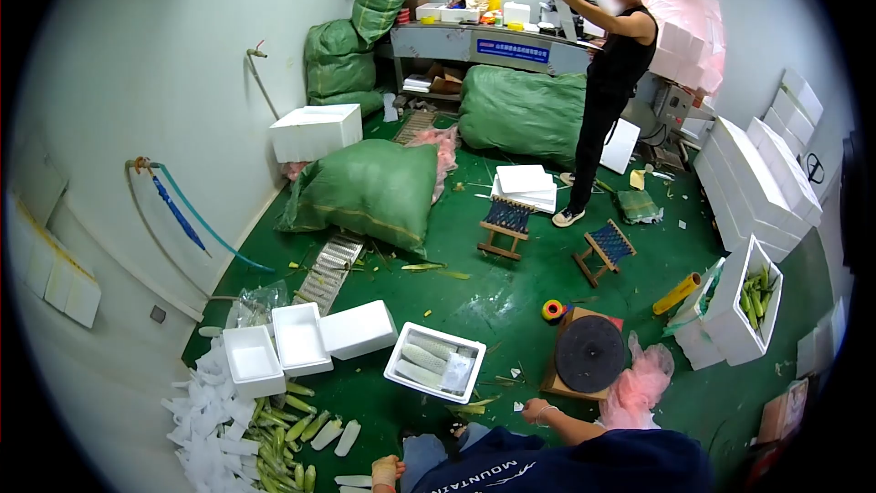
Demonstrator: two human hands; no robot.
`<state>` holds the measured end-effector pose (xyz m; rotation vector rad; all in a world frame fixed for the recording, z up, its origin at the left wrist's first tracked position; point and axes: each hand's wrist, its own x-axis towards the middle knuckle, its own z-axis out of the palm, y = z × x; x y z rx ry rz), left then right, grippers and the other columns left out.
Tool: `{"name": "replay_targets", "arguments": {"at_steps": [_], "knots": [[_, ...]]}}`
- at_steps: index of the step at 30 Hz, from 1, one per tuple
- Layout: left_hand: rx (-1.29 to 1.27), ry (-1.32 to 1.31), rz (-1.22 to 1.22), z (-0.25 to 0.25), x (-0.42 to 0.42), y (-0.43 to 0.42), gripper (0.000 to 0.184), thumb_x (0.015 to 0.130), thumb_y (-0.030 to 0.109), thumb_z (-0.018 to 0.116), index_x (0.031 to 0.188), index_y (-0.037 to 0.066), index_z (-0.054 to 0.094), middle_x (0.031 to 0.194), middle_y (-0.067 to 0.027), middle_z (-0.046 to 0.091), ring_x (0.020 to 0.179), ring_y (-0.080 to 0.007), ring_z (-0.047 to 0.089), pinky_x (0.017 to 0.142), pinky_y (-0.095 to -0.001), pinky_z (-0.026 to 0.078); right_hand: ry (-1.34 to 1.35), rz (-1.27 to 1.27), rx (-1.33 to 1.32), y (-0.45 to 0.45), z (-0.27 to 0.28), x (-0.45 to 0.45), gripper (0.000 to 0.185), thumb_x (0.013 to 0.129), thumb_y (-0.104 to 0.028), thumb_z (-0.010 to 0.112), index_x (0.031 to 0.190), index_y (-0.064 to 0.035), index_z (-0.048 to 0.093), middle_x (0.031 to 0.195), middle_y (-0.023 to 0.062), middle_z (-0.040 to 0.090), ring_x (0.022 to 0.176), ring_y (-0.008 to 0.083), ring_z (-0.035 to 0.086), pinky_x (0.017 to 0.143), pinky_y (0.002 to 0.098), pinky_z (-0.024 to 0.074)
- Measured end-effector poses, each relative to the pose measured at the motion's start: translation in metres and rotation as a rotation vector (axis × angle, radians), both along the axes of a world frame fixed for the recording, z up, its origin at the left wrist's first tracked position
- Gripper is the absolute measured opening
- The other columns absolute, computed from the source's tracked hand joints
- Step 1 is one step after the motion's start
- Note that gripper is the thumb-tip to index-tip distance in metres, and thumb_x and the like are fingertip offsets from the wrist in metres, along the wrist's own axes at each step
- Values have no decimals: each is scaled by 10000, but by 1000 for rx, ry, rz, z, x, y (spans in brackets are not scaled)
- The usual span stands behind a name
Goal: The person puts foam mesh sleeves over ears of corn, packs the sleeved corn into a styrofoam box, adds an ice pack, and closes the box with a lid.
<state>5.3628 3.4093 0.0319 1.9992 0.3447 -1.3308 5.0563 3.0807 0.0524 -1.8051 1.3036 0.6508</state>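
My left hand (388,472) is at the bottom edge beside my jeans-covered knee, its fingers curled; what they hold, if anything, is hidden. My right hand (536,411) reaches forward over the green floor, fingertips pressed together near a small white scrap (518,407) that may be in them. Ahead of my hands is a white foam box (391,372) with several pale, net-covered long pieces inside. Left of it lie green corn ears (283,438), some white-wrapped pieces (347,438) and a heap of white sleeves (196,415). A round black disc (590,353) tops a cardboard box (551,374) at right.
Other foam boxes (251,361) stand at left. Big green sacks (374,187), two low stools (504,226) and a metal floor grate (330,269) lie beyond. One co-worker (607,82) stands with an arm raised near a metal table (429,41). Another foam box (744,338) holds corn.
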Motion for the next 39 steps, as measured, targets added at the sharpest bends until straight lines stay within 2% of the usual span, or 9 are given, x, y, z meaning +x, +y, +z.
{"name": "replay_targets", "arguments": {"at_steps": [10, 14, 15, 18, 20, 26, 33, 35, 39], "knots": [[-209, -53, 173, 63, -8, -26, 213, 764, 145, 516, 557, 97, 518, 528, -50, 547, 366, -134, 419, 339, -274, 285, -40, -5, -12, -8, 21, 19, 322, 749, -299, 560, 944, -67, 668, 900, 128, 669, 831, 277, 640, 783, 356, 495], [-16, 68, -55, 13, 12, -21, 157, 770, 193, 538, 688, 73, 598, 626, -106, 624, 530, -233, 599, 470, -322, 468, -93, 74, -161, -14, 7, 17, 287, 744, -302, 554, 856, -72, 683, 777, 97, 674, 753, 249, 649, 737, 357, 509], [-297, -547, -641, -6, 10, -5, 266, 757, 211, 506, 548, 56, 561, 526, -121, 570, 427, -207, 530, 390, -326, 390, -73, 77, -100, -15, 3, 17, 276, 740, -300, 555, 822, -72, 688, 735, 85, 673, 724, 240, 652, 716, 356, 515], [-183, -605, -738, 13, 2, -9, 320, 793, 220, 449, 503, 112, 529, 471, -58, 526, 427, -152, 519, 411, -316, 381, -99, 69, -84, -17, 1, 10, 254, 730, -289, 562, 754, -65, 680, 682, 79, 662, 652, 219, 648, 640, 342, 517], [-198, -820, -841, 5, -2, -1, 124, 682, 129, 587, 590, 72, 526, 625, -150, 568, 597, -310, 584, 521, -424, 443, -89, 24, 35, -15, 3, 14, 223, 744, -238, 558, 710, -40, 655, 641, 87, 641, 587, 199, 629, 571, 326, 507], [-181, 9, 498, 19, -22, -4, 192, 811, 225, 573, 893, 63, 636, 751, -83, 656, 600, -172, 609, 524, -300, 472, 111, 463, 95, -6, -38, 50, 337, 815, -284, 481, 672, -24, 642, 581, 94, 621, 563, 202, 634, 569, 321, 510], [-318, 237, 820, 42, -6, 3, 277, 799, 275, 592, 931, 35, 637, 799, -76, 661, 671, -153, 617, 589, -235, 474, -35, 1000, -3, 13, -127, 200, 239, 767, -234, 514, 809, -49, 660, 865, 227, 631, 826, 354, 618, 746, 397, 496], [-176, 181, 613, 30, 18, 11, 304, 835, 285, 561, 966, 16, 610, 878, -101, 650, 711, -164, 597, 671, -262, 471, -151, 515, 2, 35, -88, 295, 241, 768, -227, 512, 879, -54, 638, 836, 213, 635, 813, 377, 606, 741, 413, 489], [-46, 212, 620, -2, 55, 29, 312, 825, 275, 574, 945, -12, 603, 899, -114, 642, 724, -174, 586, 665, -288, 474, -214, 766, -17, 35, -135, 444, 242, 764, -228, 518, 912, -55, 599, 858, 211, 617, 839, 387, 585, 763, 448, 466]]}}
